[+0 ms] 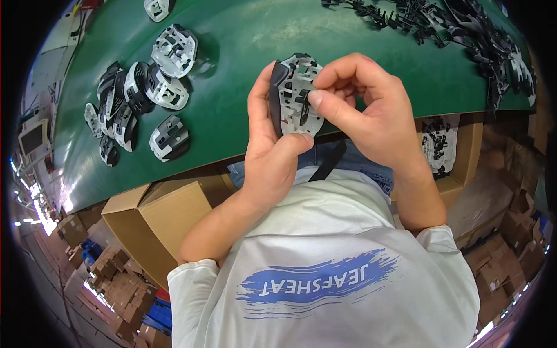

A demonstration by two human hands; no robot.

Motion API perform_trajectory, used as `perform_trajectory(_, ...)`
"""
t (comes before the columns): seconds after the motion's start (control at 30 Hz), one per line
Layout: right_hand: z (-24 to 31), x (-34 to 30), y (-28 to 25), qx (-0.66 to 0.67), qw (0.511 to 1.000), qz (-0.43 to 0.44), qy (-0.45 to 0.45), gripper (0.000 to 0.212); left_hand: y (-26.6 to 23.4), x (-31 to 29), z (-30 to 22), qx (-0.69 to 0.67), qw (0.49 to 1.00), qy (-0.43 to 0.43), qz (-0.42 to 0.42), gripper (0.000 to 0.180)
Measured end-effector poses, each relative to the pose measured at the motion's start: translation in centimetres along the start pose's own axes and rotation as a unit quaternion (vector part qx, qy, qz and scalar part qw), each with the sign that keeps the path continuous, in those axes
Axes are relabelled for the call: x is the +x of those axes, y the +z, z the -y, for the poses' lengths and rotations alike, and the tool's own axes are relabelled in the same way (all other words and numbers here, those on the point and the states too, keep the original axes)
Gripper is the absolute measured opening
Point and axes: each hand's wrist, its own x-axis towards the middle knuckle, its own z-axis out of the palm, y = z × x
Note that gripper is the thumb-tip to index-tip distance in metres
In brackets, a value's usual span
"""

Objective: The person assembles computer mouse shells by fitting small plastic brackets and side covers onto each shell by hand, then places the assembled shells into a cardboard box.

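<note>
My left hand (268, 151) is wrapped round a computer mouse shell (288, 119), its fingers along the black side and its thumb at the lower edge. The shell's hollow white inside, with ribs and openings, faces up to the right. Against that inside lies a small black plastic part (304, 109). My right hand (374, 110) is closed in a pinch, thumb tip and forefinger at the part's upper right edge. How firmly the fingers grip it is hard to see. Both hands are above the near edge of the green table (232, 93).
At the left of the table lie several white, grey and black mouse shells (170, 139), some stacked. Heaps of small black plastic parts (420, 23) cover the far right. Below the edge stand an open cardboard box (174, 211) at left and another box (471, 153) holding black parts at right.
</note>
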Motion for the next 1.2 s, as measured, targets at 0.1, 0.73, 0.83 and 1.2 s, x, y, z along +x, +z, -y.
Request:
perform_trajectory(0.1,1.3,0.2,0.5,-0.069,0.998,0.001,-0.006,0.013,-0.1,0.0,0.2,-0.004,1.000,0.003,0.008,0.096)
perform_trajectory(0.73,-1.0,-1.1,0.5,-0.219,0.949,-0.051,-0.220,0.018,-0.1,-0.2,1.2,0.090,0.991,-0.044,-0.083,0.054)
perform_trajectory(0.83,-1.3,-0.8,0.7,-0.246,0.940,-0.081,-0.223,0.021,0.2,0.0,1.5,0.103,0.992,-0.019,-0.075,0.053)
perform_trajectory(1.2,-2.4,-0.4,-0.2,-0.281,0.909,-0.090,-0.295,0.020,0.5,-0.6,0.8,0.055,0.992,-0.082,-0.074,0.051)
